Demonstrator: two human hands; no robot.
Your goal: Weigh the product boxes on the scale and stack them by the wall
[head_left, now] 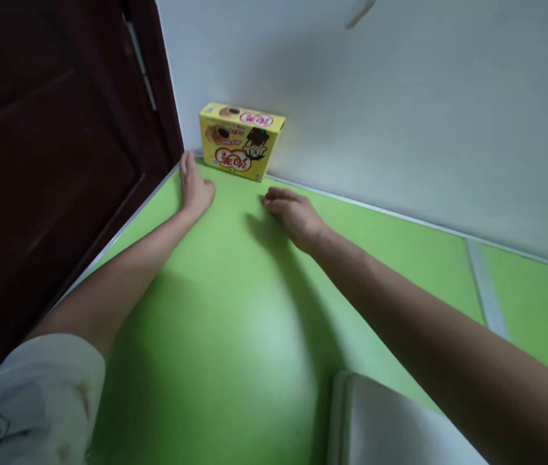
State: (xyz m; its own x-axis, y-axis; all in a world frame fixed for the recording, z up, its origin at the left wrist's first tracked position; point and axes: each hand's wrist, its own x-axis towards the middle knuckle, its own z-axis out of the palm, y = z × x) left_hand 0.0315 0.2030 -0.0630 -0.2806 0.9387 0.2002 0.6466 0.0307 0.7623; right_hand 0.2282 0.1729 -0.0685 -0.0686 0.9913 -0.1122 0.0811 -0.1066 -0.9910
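Note:
A yellow snack box with red lettering and a cartoon figure stands on its long edge against the wall, at the far left corner of the green tabletop. My left hand is beside the box's left end, its fingers stretched forward and nothing in it. On the other side, my right hand hovers just to the front right of the box, fingers extended and empty, casting a shadow on the green surface. Neither hand appears to grip the box; whether the left fingertips touch it, I cannot tell.
At the left rises a dark brown wooden door with a metal hinge. A pale wall runs along the table's back edge. A white, rounded-corner object lies at the bottom right, under my right forearm. A grey strip crosses the tabletop at right.

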